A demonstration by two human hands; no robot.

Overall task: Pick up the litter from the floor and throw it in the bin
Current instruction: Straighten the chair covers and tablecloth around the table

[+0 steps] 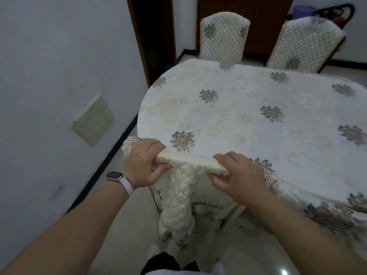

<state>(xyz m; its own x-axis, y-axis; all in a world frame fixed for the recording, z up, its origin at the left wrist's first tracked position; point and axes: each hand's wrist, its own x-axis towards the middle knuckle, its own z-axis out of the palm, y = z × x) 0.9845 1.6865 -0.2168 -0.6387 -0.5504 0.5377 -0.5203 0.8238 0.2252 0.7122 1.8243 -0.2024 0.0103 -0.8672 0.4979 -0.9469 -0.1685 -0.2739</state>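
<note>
Gripping the rolled-up edge of the tablecloth (238, 116), both hands curl their fingers over the roll with thumbs beneath: the left hand (144, 163) at its end near the wall, the right hand (236, 175) further along, the two apart. The cloth covers the whole counter (235, 214); its lifted edge hangs in bunched folds between the hands and hides much of the floor (127, 225) below. A few dark specks (241, 226) lie on the floor under the counter, too small to tell what they are. Two quilted chairs (224, 36) (305, 42) stand at the far side. One watch (115, 176) is on the left wrist, one plate (93, 121) is on the wall, and one dark bag (337, 12) sits in the far corner.
</note>
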